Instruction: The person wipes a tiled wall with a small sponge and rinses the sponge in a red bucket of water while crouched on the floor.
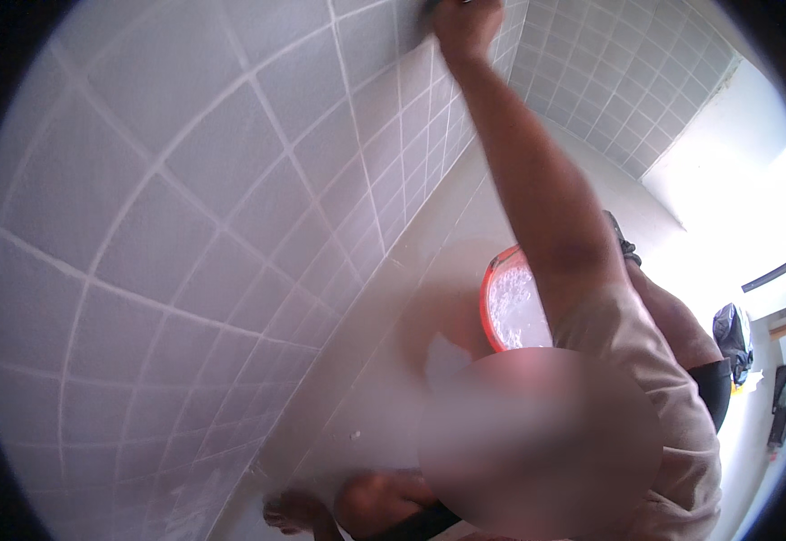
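Observation:
My right arm stretches up across the picture, in a beige short sleeve. The right hand is at the top edge, against the grey tiled wall. Its fingers are curled round something dark, mostly cut off by the edge, so I cannot make out what it is. Below that arm, a red-rimmed tub stands on the floor, holding foamy, whitish water. The arm hides its far side, and a blurred patch covers its near part. My left hand does not show.
A bent knee and a bare foot are low by the wall's base. Beyond the arm shows another leg with a dark strap at its end. Farther right are a black plastic bag and bright light. Pale floor meets the tiles.

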{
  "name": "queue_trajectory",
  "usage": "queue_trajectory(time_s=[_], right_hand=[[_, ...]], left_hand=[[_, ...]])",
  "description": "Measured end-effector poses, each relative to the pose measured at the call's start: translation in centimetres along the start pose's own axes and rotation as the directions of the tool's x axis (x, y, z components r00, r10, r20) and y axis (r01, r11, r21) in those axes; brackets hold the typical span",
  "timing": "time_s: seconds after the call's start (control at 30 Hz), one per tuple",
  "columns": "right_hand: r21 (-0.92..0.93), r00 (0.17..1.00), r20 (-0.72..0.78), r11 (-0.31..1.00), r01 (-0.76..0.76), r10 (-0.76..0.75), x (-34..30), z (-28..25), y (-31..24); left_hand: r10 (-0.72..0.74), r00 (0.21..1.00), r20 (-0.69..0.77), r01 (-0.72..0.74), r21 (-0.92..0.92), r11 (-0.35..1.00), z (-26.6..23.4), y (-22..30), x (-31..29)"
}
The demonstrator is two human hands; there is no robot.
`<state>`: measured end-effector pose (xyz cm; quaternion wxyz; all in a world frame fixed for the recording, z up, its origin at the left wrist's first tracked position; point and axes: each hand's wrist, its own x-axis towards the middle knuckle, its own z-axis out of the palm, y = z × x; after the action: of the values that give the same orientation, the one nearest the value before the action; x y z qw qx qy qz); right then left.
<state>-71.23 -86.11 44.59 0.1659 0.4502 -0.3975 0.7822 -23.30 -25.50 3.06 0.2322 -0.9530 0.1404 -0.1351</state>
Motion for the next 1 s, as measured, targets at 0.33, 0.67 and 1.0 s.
queue_trajectory(time_s=[0.33, 0.67, 1.0], right_hand=[[-0.652, 0.742, 0.021, 0.572, -0.498, 0.670, -8.6, -6.7, 11.5], [-0.459, 0.981, 0.008, 0.872, -0.169, 0.194, -1.8, -4.5, 8.5], [-0.217, 0.779, -0.089, 0.752, -0.623, 0.620, -24.1, -7.5, 1.3]], left_hand=[[0.000, 0.990, 0.139, 0.025, -0.177, 0.984, -2.6, 2.9, -2.3], [0.027, 0.999, 0.026, -0.024, -0.125, 0.992, -3.5, 3.7, -3.2], [0.046, 0.999, -0.002, -0.046, 0.129, 0.991, 1.0, 2.2, -0.5]])
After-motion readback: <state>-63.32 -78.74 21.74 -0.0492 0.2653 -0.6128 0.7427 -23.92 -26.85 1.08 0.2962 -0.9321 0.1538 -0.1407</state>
